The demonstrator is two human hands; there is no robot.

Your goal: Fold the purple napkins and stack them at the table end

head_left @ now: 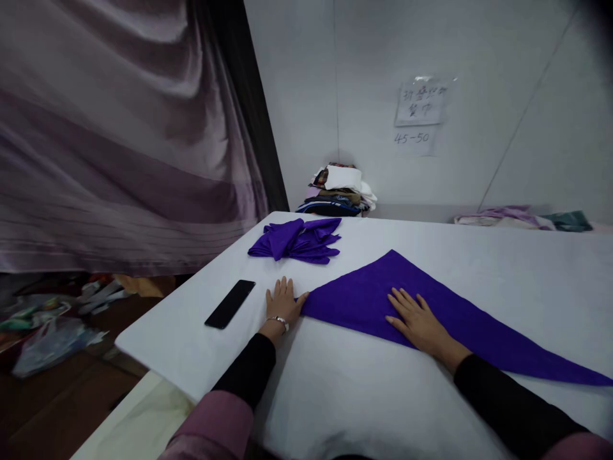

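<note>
A purple cloth (460, 313) lies spread on the white table as a long triangle, its peak pointing away and its long tip reaching the right edge of the view. My left hand (283, 303) rests open beside the cloth's left corner, the thumb touching that corner. Flat on the middle of the cloth lies my right hand (419, 322), fingers spread. Farther back on the left, a crumpled pile of purple cloths (299, 240) sits on the table. A black phone (230, 304) lies to the left of my left hand.
The white table (186, 348) has its left edge near a hanging pinkish curtain (119, 140). Folded clothes (338, 190) are stacked behind the far edge, with more fabric (512, 217) at the right. Paper signs (420, 105) hang on the wall. Bags (57, 338) clutter the floor.
</note>
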